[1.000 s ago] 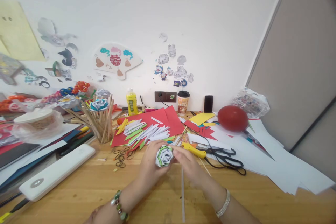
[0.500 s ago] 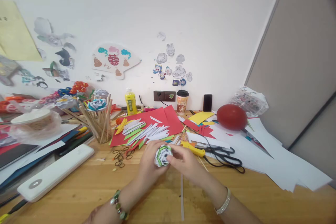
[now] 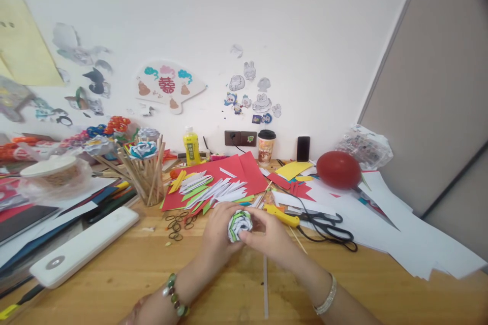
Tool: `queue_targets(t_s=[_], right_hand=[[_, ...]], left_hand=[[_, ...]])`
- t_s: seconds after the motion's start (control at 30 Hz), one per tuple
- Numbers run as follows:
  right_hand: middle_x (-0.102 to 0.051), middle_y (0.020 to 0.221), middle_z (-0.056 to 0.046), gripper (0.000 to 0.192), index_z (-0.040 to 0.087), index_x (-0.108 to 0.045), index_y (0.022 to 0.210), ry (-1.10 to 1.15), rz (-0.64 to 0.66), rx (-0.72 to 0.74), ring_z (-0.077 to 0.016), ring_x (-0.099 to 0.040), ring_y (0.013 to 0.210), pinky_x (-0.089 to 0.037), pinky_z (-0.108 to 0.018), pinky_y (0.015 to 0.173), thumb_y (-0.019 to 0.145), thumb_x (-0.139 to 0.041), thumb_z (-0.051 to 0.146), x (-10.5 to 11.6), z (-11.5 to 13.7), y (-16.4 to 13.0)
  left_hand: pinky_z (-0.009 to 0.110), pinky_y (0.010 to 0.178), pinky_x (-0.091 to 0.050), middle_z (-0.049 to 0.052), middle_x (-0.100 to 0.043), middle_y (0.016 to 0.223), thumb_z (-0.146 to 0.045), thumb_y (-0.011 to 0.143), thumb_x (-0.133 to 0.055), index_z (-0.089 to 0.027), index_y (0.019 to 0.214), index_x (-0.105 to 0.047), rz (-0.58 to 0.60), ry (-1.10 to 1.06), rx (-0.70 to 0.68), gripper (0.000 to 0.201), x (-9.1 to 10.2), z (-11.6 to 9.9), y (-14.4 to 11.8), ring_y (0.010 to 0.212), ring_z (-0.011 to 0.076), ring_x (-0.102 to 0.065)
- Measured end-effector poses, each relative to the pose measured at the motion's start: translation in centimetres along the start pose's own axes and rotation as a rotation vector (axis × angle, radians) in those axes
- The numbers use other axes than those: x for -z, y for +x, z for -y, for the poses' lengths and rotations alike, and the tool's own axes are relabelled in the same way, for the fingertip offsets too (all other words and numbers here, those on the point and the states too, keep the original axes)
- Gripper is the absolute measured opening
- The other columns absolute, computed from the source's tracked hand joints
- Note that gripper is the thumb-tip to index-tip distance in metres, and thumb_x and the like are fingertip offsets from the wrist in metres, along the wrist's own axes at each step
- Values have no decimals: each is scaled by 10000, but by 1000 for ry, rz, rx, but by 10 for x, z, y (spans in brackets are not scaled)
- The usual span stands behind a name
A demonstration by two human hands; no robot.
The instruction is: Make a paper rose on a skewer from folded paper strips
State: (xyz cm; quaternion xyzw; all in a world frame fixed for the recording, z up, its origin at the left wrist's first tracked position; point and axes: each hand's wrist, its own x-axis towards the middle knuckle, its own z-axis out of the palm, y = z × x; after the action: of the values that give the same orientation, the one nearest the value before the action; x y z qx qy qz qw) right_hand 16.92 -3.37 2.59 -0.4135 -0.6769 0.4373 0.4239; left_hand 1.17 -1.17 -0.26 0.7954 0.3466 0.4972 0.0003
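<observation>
White-and-green rolled paper flower [image 3: 239, 224], mostly rolled up, being pinched between left hand [image 3: 218, 231] and right hand [image 3: 269, 236], fingers clamped around it, above wooden table [image 3: 114, 274]. Thin white stick [image 3: 265, 284] lying just below, not yet attached; yellow-handled cutter [image 3: 281, 216] and black scissors [image 3: 331, 231] resting nearby.

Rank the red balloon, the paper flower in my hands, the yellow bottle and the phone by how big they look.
1. red balloon
2. paper flower
3. yellow bottle
4. phone
The flower is nearer the camera, so its rank is unsure.

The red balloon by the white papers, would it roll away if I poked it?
Probably. The red balloon looks round and smooth and nothing holds it, so a poke could send it drifting over the white papers. It likely weighs almost nothing. The scissors lie close and might pop it.
</observation>
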Motion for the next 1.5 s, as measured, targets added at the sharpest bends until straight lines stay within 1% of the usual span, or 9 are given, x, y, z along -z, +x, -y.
queue_targets(t_s=[0.17,0.33,0.5,0.67,0.83,1.17,1.3,1.4,1.5], right_hand=[[-649,1033,-49,334,171,-601,1106,98,158,92,-208,-591,962,-469,-340,859,785,-593,262,8,5,0],[-652,1007,-49,330,171,-592,1138,85,156,135,-202,-592,945,-473,-334,848,839,-540,302,9,2,1],[-653,958,-46,319,184,-620,1102,-78,107,163,-209,-583,917,-472,-338,840,813,-577,311,10,2,0],[-647,1033,-47,411,193,-597,1152,-123,62,127,-211,-567,948,-450,-352,875,755,-640,291,10,1,-1],[-641,1053,-50,403,191,-617,1106,-141,30,89,-207,-565,937,-450,-355,860,713,-665,269,9,-1,0],[-627,1050,-33,459,212,-589,1115,-194,12,68,-198,-557,925,-448,-341,858,665,-680,200,5,2,-3],[-620,1063,-48,466,189,-576,1143,-59,121,74,-213,-560,960,-452,-339,861,697,-691,264,10,5,-3],[-630,1029,-58,413,168,-578,1146,54,237,102,-214,-569,950,-459,-336,843,789,-611,372,16,8,-3],[-635,1019,-53,379,171,-587,1146,40,235,111,-207,-573,939,-454,-333,840,834,-552,383,17,9,-3]], left_hand=[[417,786,-492,96,-646,925,-233,680,-582,-181,991,-561,13,-18,-7,316,1,-1,2,883,255,-590],[418,789,-492,98,-652,920,-242,676,-588,-181,983,-575,25,4,-26,313,2,-2,3,880,255,-592],[421,793,-492,102,-654,924,-243,687,-560,-183,989,-581,10,14,-51,309,2,-2,2,882,256,-595],[408,775,-496,107,-649,946,-228,710,-553,-183,1004,-553,6,28,-98,298,2,-2,2,899,253,-591],[423,806,-487,107,-641,958,-229,726,-575,-184,1026,-536,14,79,-147,306,5,-5,2,916,258,-587],[425,836,-462,126,-633,1014,-237,757,-568,-165,1073,-541,65,143,-143,325,7,-10,-1,959,264,-569],[412,813,-467,122,-636,986,-321,764,-575,-174,1061,-535,23,124,-153,334,6,-7,-1,943,265,-574],[399,785,-477,113,-638,963,-301,738,-587,-172,1035,-534,0,121,-148,328,7,-7,1,910,258,-582],[402,777,-481,109,-638,957,-236,708,-572,-165,1027,-539,-15,142,-157,328,8,-9,3,894,254,-585]])
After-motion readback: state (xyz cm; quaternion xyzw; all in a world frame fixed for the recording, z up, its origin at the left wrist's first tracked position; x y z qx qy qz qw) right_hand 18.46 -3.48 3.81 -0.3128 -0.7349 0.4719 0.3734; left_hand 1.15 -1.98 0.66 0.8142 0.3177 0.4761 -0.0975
